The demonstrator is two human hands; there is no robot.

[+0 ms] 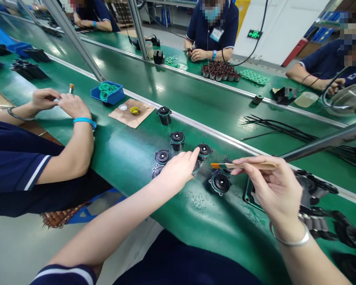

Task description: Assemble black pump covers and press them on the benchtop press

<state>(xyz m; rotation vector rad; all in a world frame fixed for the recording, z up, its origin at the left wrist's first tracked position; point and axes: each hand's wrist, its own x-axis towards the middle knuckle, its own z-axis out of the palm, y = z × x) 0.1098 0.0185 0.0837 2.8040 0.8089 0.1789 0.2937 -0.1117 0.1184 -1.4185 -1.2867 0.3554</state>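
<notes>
- Pinching the wooden-handled brush [224, 166] firmly in the right grip [274, 190], between thumb and fingers, with orange bristles aimed towards the left grip [178, 171].
- Reaching with the left grip's index finger to a black flanged housing [205, 151] just ahead; impossible to say whether holding or only steadying.
- Best, as a judgement, to steady this housing lightly at its flange, clear of the green ring [209, 154].
- Better also to stroke with bristle ends alone, wrist loose, without knocking the front housing [220, 183] just below the bristles.
- Partly covered by the brush: a rear housing [227, 171] beside the right grip's fingertips.
- Hidden behind the left grip: its curled fingers and part of a near-side housing [157, 171].
- Hard to make out: bristle contact, and dark parts [316, 223] beyond the right wrist.
</notes>
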